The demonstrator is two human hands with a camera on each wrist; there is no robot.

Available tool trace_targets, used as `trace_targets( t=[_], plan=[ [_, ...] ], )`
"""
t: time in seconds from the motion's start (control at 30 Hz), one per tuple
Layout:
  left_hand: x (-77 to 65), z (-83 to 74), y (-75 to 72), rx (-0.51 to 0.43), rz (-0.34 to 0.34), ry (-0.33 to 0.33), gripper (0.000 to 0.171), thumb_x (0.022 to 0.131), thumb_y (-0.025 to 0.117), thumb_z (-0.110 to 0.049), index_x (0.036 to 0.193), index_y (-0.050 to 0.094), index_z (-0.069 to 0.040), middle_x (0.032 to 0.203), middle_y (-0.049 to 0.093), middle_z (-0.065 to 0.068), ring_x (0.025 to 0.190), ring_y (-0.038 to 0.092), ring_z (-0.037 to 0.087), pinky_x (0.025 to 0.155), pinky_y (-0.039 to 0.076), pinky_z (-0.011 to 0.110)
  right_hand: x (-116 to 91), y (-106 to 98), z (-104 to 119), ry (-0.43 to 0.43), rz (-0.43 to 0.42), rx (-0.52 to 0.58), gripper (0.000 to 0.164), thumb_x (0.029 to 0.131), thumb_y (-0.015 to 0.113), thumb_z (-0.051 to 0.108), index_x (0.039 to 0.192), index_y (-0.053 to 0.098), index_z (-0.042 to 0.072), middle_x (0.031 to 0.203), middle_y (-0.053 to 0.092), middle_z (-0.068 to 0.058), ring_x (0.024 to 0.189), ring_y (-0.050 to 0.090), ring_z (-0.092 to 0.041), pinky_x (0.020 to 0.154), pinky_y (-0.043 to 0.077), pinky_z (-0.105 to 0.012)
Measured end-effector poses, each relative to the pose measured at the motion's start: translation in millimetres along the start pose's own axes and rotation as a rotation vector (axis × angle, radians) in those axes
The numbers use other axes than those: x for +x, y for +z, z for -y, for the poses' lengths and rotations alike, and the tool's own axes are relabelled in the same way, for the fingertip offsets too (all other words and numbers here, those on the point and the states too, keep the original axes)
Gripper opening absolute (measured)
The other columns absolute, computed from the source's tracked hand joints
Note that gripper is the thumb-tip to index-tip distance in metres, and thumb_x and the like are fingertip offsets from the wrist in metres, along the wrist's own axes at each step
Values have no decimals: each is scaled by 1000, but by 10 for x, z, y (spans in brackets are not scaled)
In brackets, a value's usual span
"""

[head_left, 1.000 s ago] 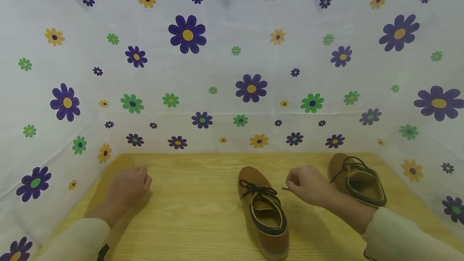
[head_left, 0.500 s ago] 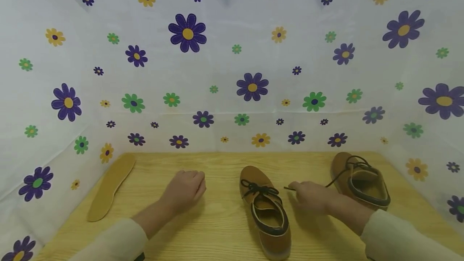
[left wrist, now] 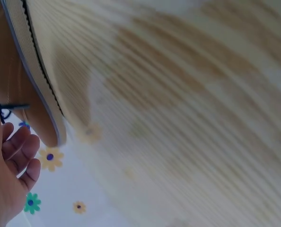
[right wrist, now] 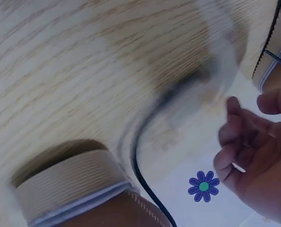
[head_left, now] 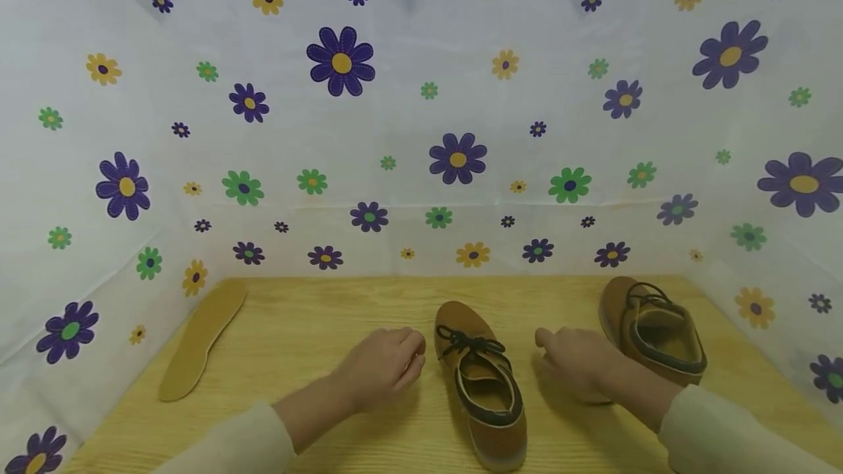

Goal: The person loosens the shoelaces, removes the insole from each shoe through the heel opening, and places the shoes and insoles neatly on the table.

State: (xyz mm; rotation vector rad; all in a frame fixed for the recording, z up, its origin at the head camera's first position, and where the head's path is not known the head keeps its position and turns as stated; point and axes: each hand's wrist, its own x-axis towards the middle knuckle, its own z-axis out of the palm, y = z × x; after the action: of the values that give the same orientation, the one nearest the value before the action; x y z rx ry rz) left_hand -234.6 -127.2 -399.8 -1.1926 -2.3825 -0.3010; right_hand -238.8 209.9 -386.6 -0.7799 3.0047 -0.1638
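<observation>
A brown lace-up shoe [head_left: 484, 393], its dark lace [head_left: 470, 342] tied in a bow, stands between my two hands in the head view. Just left of its toe is my left hand [head_left: 382, 368], fingers loosely bent and holding nothing; the left wrist view puts the fingers [left wrist: 22, 149] beside the shoe's side. My right hand [head_left: 579, 363] hovers between this shoe and a second brown shoe [head_left: 665, 339] at the right. In the right wrist view a loose, blurred dark lace [right wrist: 136, 156] curves from the second shoe, apart from the half-curled fingers [right wrist: 230, 127].
A tan insole [head_left: 203, 342] lies at the left of the wood-grain table [head_left: 296, 313]. White cloth [head_left: 395, 115] printed with flowers encloses the table at the back and both sides.
My left hand has moved right from over the insole to beside the middle shoe. The right hand has lowered slightly and let go of the lace, which has dropped.
</observation>
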Motion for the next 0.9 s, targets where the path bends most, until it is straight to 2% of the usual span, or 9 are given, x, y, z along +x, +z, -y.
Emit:
trace_targets(
  t=[0.07, 0.13, 0.23, 0.33, 0.4, 0.5, 0.67, 0.8, 0.9],
  plan=[
    [12, -51, 7, -8, 12, -4, 9, 97, 54, -14, 96, 62, -11, 84, 62, -4, 69, 55, 5, 70, 51, 30, 5, -9, 0, -27, -25, 23, 7, 93, 58, 15, 97, 62, 11, 80, 66, -1, 64, 58, -13, 55, 47, -33],
    [40, -107, 13, -10, 26, -8, 11, 98, 53, -14, 99, 62, -9, 88, 64, -2, 74, 59, 8, 73, 52, 32, 26, -24, 17, -86, -33, 97, 10, 93, 57, 12, 96, 66, 10, 79, 67, 1, 63, 54, -7, 56, 46, -29],
    [91, -184, 27, 32, 65, -27, 16, 100, 51, -17, 105, 62, -8, 95, 66, 1, 82, 64, 13, 73, 53, 34, 75, -53, 90, -174, -13, 240, 20, 95, 57, 12, 110, 68, 6, 90, 69, 1, 70, 55, -3, 63, 48, -26],
    [147, -242, 50, 90, 125, -71, 17, 102, 48, -22, 107, 59, -10, 95, 63, 0, 83, 64, 14, 68, 51, 32, 131, -69, 193, -238, -12, 329, 21, 97, 57, 14, 115, 66, 5, 96, 68, 0, 78, 59, -4, 69, 51, -27],
    [181, -261, 77, 112, 159, -96, 15, 103, 48, -24, 104, 57, -11, 92, 60, -1, 80, 62, 13, 65, 49, 30, 158, -65, 256, -251, -36, 341, 17, 97, 58, 15, 111, 65, 8, 98, 67, 2, 82, 58, -5, 70, 51, -27],
    [221, -266, 130, 125, 169, -101, 12, 103, 50, -24, 102, 55, -13, 90, 60, -2, 78, 61, 12, 63, 46, 27, 174, -37, 319, -256, -81, 333, 8, 98, 58, 14, 102, 64, 11, 93, 63, 5, 81, 55, -4, 70, 49, -26],
    [252, -237, 195, 134, 115, -64, 10, 101, 54, -23, 99, 54, -14, 86, 61, -3, 74, 61, 11, 59, 42, 24, 145, 3, 386, -263, -110, 330, 3, 96, 58, 11, 94, 60, 9, 86, 55, 6, 75, 48, -3, 66, 46, -24],
    [267, -226, 210, 137, 83, -36, 9, 99, 55, -21, 97, 55, -13, 84, 61, -3, 72, 61, 11, 58, 43, 24, 112, 24, 450, -227, -98, 341, 3, 95, 57, 10, 95, 59, 10, 86, 53, 6, 75, 48, -3, 66, 47, -23],
    [258, -215, 214, 146, 69, -26, 7, 97, 56, -20, 97, 57, -13, 85, 63, -4, 73, 63, 11, 58, 42, 23, 89, 36, 476, -190, -106, 285, 4, 93, 56, 11, 95, 59, 13, 84, 52, 8, 72, 47, -3, 63, 45, -23]
  ],
)
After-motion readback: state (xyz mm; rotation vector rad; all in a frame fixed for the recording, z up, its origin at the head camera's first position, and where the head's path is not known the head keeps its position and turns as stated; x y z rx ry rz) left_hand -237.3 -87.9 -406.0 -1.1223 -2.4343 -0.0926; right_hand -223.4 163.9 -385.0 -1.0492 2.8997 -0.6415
